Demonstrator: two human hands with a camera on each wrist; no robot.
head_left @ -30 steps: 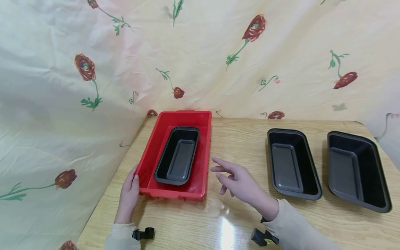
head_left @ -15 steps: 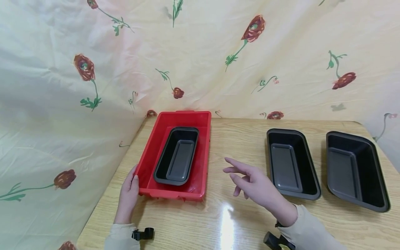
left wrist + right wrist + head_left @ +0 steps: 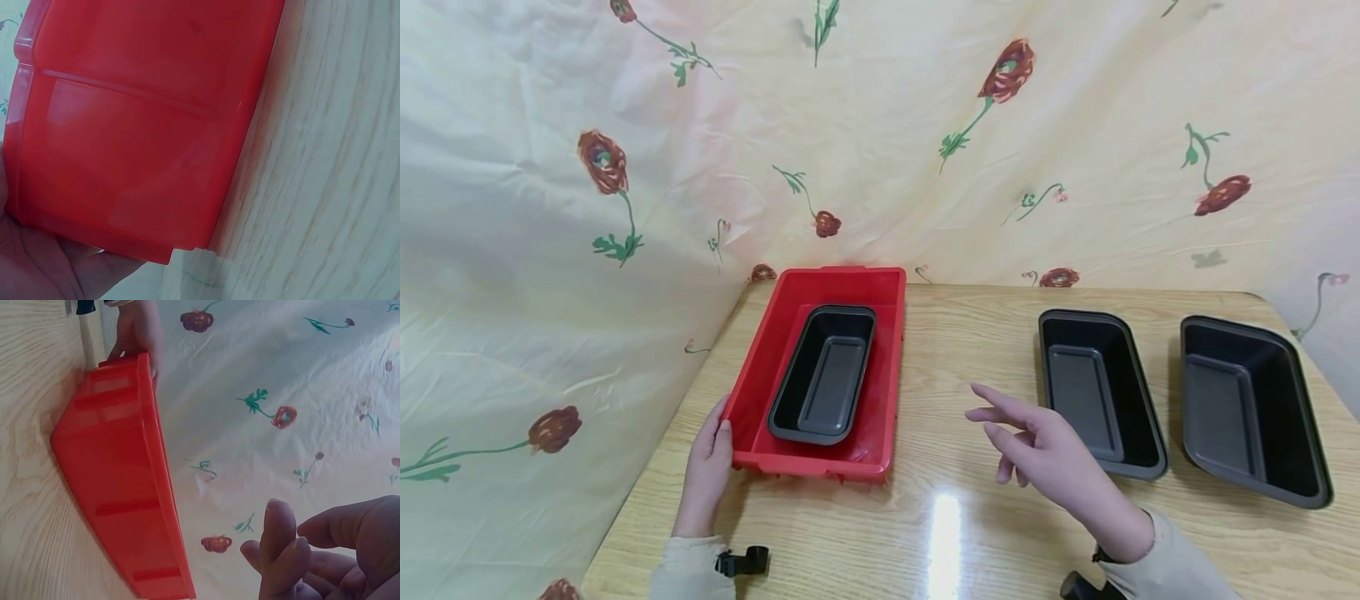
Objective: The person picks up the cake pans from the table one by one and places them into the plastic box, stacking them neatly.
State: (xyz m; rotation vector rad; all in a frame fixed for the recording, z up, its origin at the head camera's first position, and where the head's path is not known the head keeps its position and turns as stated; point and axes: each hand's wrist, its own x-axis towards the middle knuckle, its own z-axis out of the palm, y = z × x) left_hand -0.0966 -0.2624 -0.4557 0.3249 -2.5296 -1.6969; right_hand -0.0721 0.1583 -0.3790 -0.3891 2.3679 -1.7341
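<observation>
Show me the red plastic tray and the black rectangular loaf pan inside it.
Red plastic tray (image 3: 848, 288), head view, on its far inner wall.
Black rectangular loaf pan (image 3: 832, 385), head view, middle of its inner floor.

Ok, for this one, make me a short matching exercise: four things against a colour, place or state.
1. tray
2. left hand
3. right hand
4. table

A. holding nothing, fingers loose
B. pale, with a wood grain
C. red, with one black pan inside
D. gripping a near corner of something red

Pairs: 1-C, 2-D, 3-A, 4-B
</observation>
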